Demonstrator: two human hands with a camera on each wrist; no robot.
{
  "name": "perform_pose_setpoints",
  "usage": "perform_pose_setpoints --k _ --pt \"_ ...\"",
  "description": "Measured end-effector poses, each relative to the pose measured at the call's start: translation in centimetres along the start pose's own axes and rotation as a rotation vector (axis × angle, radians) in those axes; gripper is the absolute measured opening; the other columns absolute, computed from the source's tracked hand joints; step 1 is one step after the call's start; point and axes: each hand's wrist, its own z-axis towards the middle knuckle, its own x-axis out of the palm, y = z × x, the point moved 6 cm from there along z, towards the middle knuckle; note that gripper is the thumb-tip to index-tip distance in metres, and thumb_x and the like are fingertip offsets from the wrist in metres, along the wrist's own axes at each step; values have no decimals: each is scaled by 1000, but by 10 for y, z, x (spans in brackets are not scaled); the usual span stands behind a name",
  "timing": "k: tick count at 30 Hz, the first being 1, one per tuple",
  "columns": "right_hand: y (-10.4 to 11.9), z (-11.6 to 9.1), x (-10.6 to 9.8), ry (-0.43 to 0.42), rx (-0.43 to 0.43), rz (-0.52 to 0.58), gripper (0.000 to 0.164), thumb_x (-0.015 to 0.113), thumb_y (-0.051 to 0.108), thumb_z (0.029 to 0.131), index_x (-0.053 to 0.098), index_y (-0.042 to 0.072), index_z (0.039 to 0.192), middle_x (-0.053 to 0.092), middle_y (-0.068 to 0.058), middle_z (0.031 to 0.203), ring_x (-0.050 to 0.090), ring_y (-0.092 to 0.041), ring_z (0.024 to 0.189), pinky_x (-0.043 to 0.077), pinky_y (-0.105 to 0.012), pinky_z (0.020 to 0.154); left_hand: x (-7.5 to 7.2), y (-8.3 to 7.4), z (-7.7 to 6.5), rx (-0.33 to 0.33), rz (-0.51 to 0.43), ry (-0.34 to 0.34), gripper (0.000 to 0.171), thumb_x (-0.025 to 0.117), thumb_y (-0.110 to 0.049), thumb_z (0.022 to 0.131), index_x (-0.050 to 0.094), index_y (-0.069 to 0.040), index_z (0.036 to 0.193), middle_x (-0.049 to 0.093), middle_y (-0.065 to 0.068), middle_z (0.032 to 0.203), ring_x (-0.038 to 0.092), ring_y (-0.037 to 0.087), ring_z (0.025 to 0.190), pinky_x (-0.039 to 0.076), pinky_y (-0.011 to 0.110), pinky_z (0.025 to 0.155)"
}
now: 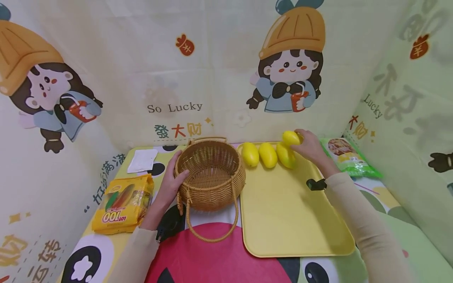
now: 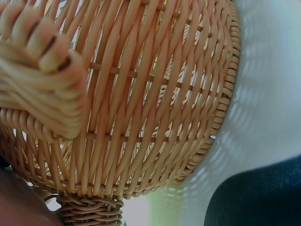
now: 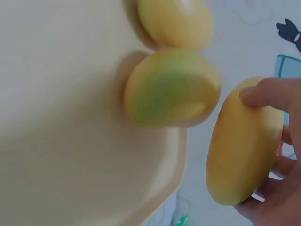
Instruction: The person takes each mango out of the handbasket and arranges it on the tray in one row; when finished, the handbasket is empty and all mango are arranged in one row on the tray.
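A brown wicker basket stands left of a yellow tray, its looped handle hanging down the near side. My left hand grips the basket's left rim, thumb over the edge and fingers outside. Held up above the tray's far edge is a yellow mango that my right hand grips between thumb and fingers. Below and beside it lie a mango, a second mango and a third mango, in a row on the tray. The right wrist view shows green on the nearest lying mango.
On the left lies a yellow snack bag, with a white packet behind it. A green package sits to the right of the tray. Printed cloth walls rise behind and at both sides.
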Motion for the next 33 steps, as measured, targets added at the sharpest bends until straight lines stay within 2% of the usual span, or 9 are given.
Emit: perform_pose_setpoints --k 3,7,10,14,18,25,33 --pt "-13 -5 0 -26 31 -17 69 66 27 88 41 -3 145 48 -29 139 47 -42 118 40 -59 104 1 -2 2 13 -5 6 75 56 -21 97 15 -19 160 16 13 163 28 44 146 33 61 113" --pt "-27 -10 0 -53 52 -60 69 66 28 90 41 -7 143 49 -33 135 48 -45 114 41 -61 101 3 -2 3 25 -1 5 73 56 -25 98 17 -27 159 16 8 164 29 40 146 33 59 114" --pt "-36 -12 4 -41 75 -89 70 63 32 92 39 -9 144 47 -35 136 47 -47 116 39 -63 102 4 -1 4 34 1 0 71 56 -28 98 18 -32 158 18 4 163 30 37 146 33 58 114" --pt "-45 -16 13 -6 128 -107 72 57 37 94 35 -6 148 43 -35 140 46 -50 120 38 -67 102 4 1 5 43 -8 2 71 56 -28 99 18 -29 159 18 4 163 31 38 146 34 58 114" --pt "-49 -20 21 19 154 -105 70 54 35 95 32 -3 151 41 -34 144 44 -51 124 37 -68 105 5 2 4 40 -12 5 72 55 -28 99 16 -26 160 18 6 163 32 39 145 34 59 114" --pt "-46 -25 25 26 115 -91 71 52 23 91 30 -4 153 35 -34 150 35 -51 136 29 -64 113 5 1 6 34 -10 4 71 56 -29 99 18 -29 159 19 4 163 32 38 145 35 59 113" --pt "-46 -33 19 42 57 -74 67 52 23 95 29 0 154 26 -35 155 28 -53 140 25 -66 114 4 1 9 30 19 11 73 57 -31 97 18 -31 159 17 5 163 30 38 146 34 60 114"
